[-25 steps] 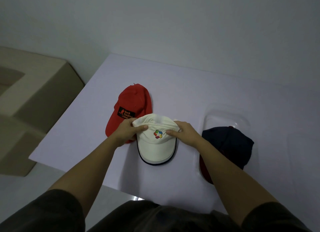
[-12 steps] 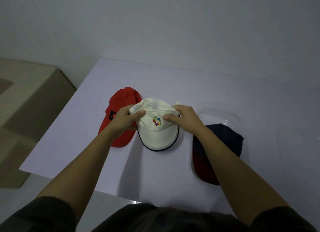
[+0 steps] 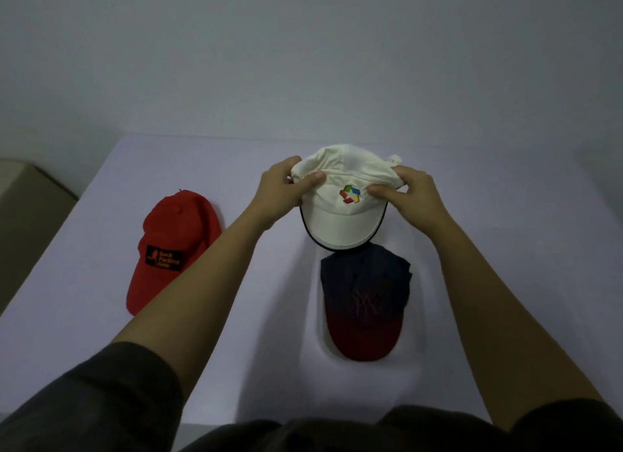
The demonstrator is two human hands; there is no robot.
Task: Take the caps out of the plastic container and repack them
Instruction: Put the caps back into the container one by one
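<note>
Above the far middle of the tabletop [image 3: 101, 317], left hand [image 3: 281, 190] and right hand [image 3: 409, 194] each keep a closed pinch grip on the white cap [image 3: 344, 212], thumbs on top. Since half a second ago it has travelled right, now overlapping the navy cap [image 3: 364, 290], well clear of the red cap [image 3: 168, 249]. Its brim points toward the person, long axis running near to far.

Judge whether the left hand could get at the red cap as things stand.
Probably yes, once freed: the left hand grips the white cap now, but the red cap lies uncovered on the table just to its left.
</note>
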